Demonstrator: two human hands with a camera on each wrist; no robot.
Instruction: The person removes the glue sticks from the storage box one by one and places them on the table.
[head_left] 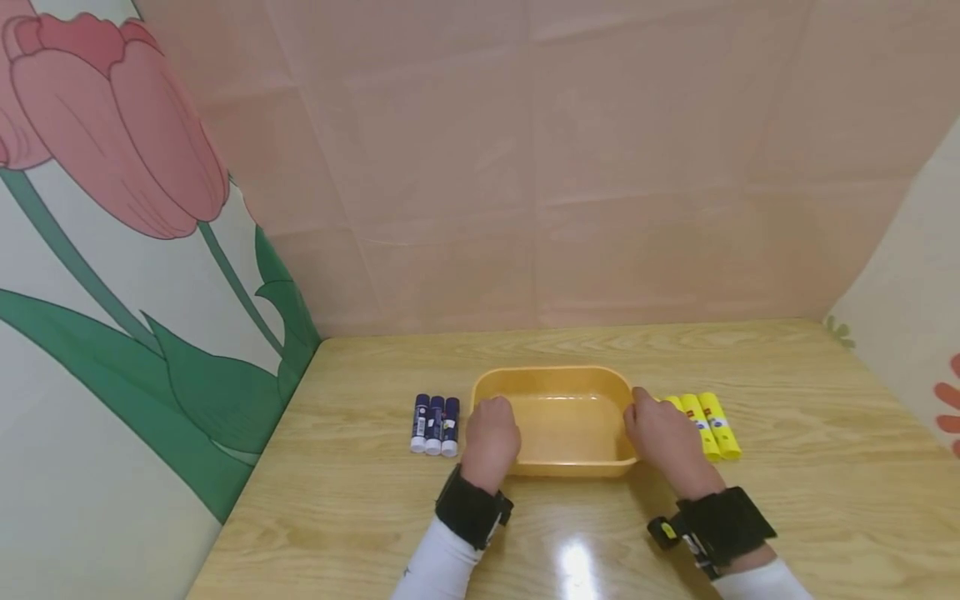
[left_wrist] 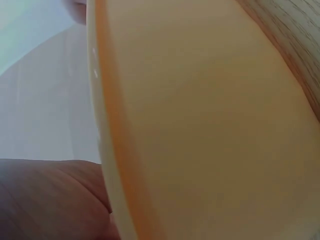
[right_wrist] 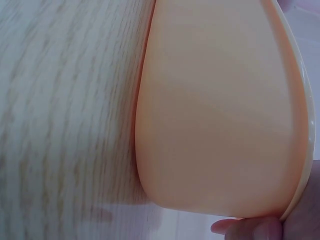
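Observation:
An orange-yellow plastic basin [head_left: 570,421] with rounded corners stands on the table, nothing inside it. My left hand [head_left: 492,437] grips its left rim, fingers curled over the edge. At the opposite end, my right hand [head_left: 663,433] holds the right rim; in the right wrist view its fingertips [right_wrist: 255,229] wrap under the lip. Three navy glue sticks [head_left: 434,425] with white ends lie side by side left of the basin. Yellow glue sticks [head_left: 708,425] lie in a row to its right, partly hidden behind my right hand.
The wood-grain table [head_left: 337,492] runs back to a pink cloth-like backdrop [head_left: 555,183]. A panel with a painted tulip [head_left: 112,117] borders the left side, and a pale panel [head_left: 907,308] with printed flowers borders the right.

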